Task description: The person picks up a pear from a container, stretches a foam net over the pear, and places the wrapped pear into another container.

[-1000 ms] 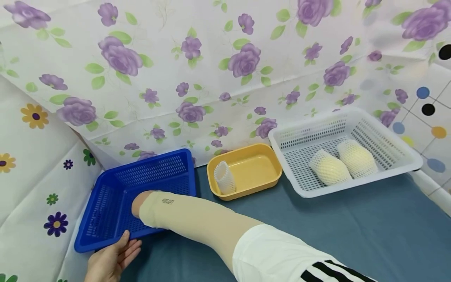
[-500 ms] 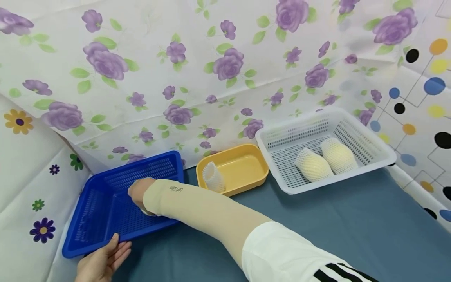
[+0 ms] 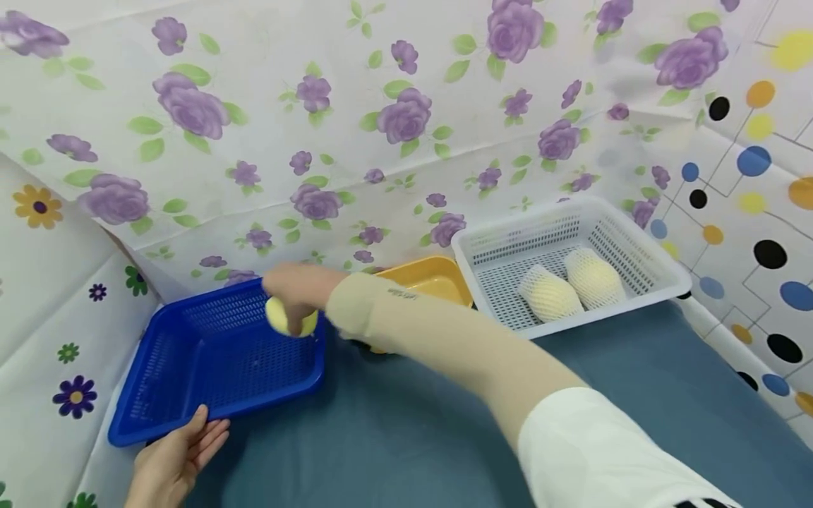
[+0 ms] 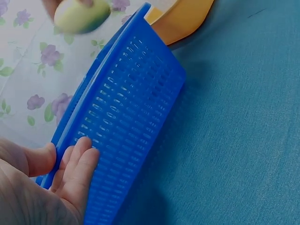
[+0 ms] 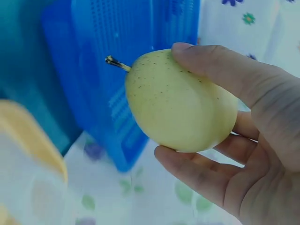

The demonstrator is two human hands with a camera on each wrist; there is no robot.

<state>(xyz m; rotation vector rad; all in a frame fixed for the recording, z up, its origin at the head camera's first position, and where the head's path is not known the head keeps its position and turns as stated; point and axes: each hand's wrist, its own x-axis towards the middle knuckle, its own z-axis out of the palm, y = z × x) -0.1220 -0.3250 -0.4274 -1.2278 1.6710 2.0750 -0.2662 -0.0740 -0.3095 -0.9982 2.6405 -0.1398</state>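
A yellow-green pear (image 5: 180, 105) with a short dark stem is in my right hand (image 3: 305, 282). The thumb and fingers grip it from opposite sides, as the right wrist view shows. This hand hovers above the right end of the blue perforated basket (image 3: 225, 374), whose visible floor bears nothing. My left hand (image 3: 174, 455) holds the basket's near rim at the left. In the left wrist view the left thumb (image 4: 40, 159) lies on the rim and the fingers (image 4: 77, 176) press the outer wall.
Behind my right sleeve stands a yellow tray (image 3: 438, 283), partly hidden. To its right, a white perforated basket (image 3: 495, 289) holds two pale yellow fruits (image 3: 550, 295) in foam nets. A floral cloth (image 3: 356, 106) hangs behind; a blue-green cloth (image 3: 381, 423) covers the table.
My right hand has risen out of the blue basket and moved right, with the pear now showing in it. The left hand keeps hold of the rim. The head view has shifted slightly.
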